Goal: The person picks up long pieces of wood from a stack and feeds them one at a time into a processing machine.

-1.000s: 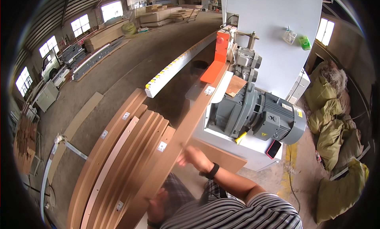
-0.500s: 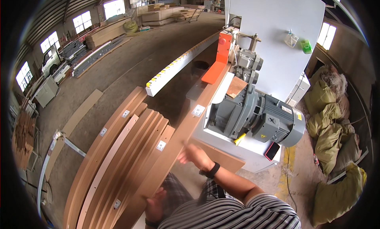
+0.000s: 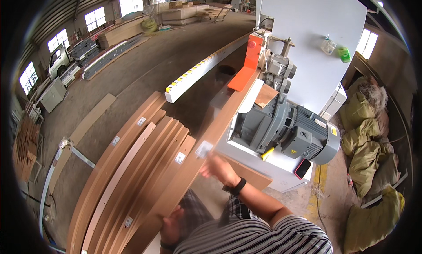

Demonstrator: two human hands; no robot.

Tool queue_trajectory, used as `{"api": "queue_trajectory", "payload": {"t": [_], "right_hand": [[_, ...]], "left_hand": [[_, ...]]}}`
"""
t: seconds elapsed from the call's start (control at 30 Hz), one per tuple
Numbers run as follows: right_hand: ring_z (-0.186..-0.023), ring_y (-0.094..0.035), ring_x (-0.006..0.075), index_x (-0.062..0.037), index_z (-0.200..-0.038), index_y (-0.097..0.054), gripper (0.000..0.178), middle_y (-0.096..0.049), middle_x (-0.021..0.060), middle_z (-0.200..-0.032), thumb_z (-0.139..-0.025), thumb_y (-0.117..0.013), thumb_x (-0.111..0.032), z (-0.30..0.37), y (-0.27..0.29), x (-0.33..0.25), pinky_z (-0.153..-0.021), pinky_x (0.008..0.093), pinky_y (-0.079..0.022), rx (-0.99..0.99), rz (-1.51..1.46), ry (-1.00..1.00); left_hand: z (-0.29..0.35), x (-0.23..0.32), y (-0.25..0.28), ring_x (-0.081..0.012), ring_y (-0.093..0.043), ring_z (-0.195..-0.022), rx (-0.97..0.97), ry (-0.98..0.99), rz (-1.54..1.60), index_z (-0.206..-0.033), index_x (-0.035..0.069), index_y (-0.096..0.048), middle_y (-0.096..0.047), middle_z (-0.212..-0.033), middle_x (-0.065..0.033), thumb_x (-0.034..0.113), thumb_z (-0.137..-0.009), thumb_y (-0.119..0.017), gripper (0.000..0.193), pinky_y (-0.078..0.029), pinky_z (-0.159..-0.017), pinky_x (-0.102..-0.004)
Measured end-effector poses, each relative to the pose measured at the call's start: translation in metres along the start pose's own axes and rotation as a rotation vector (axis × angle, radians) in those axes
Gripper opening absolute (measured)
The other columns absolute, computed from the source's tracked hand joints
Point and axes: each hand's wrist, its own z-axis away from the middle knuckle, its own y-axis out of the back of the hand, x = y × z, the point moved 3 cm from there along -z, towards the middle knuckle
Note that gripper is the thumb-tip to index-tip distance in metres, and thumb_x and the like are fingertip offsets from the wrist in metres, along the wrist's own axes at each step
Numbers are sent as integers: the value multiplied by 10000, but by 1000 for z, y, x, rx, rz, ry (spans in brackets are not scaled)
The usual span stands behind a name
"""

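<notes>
A long brown wooden board (image 3: 176, 188) runs slantwise from the machine down past my lap, a white label on its upper face. My right hand (image 3: 220, 170) is at its right edge beside that label, fingers stretched out and slightly bent. Lower down, my left hand (image 3: 172, 225) lies against the same edge, fingers loosely extended; part of it is blurred. Neither hand is wrapped round the board. Left of it, several similar boards (image 3: 132, 166) lie side by side in a stack, some with white labels. An orange guard (image 3: 244, 74) covers the board's far end.
A grey motor (image 3: 307, 133) stands right of the board on a white machine base, near a phone (image 3: 302, 169) and a yellow tool (image 3: 267, 154). A white rail with yellow rollers (image 3: 189, 80) reaches out beyond the stack. Yellowish sacks (image 3: 367, 162) line the right side.
The long board has slid toward me, down and left; its label now lies beside my right hand. Both hands keep nearly the same places. The view has shifted slightly.
</notes>
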Motion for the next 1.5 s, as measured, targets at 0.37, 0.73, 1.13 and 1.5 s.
{"api": "queue_trajectory", "payload": {"t": [0.37,0.73,1.13,1.5], "right_hand": [[-514,-571,130,23,-785,-635,564,-647,94,-651,-970,-416,-462,-1,-10,-18,-504,228,-476,100,275,106],[-631,-629,164,48,-892,-636,555,-678,130,-790,-978,-404,-449,9,-20,8,-631,262,-528,-163,154,-54],[-838,-658,205,66,-1105,-545,409,-656,139,-958,-966,-508,-317,-41,-25,-24,-785,318,-555,-170,-40,11],[-996,-632,346,74,-1039,-469,286,-584,168,-982,-966,-517,-198,-15,-103,-17,-905,414,-518,-615,-214,33]], "left_hand": [[1,4,-3,-241,-534,-1165,11,21,-14,-1323,33,-438,-542,-1286,-125,565,-927,-408,664,-390,-1014,-396],[25,4,22,-245,-511,-1179,89,62,251,-1334,26,-417,-534,-1288,-122,641,-885,-417,761,-367,-1019,-404],[116,142,114,-198,-568,-1106,836,-454,221,-1304,79,-486,-575,-1247,-60,433,-957,-453,497,-439,-910,-279],[150,187,135,-157,-609,-987,895,-730,64,-1248,177,-558,-616,-1142,22,448,-926,-467,430,-496,-845,-328]]}}
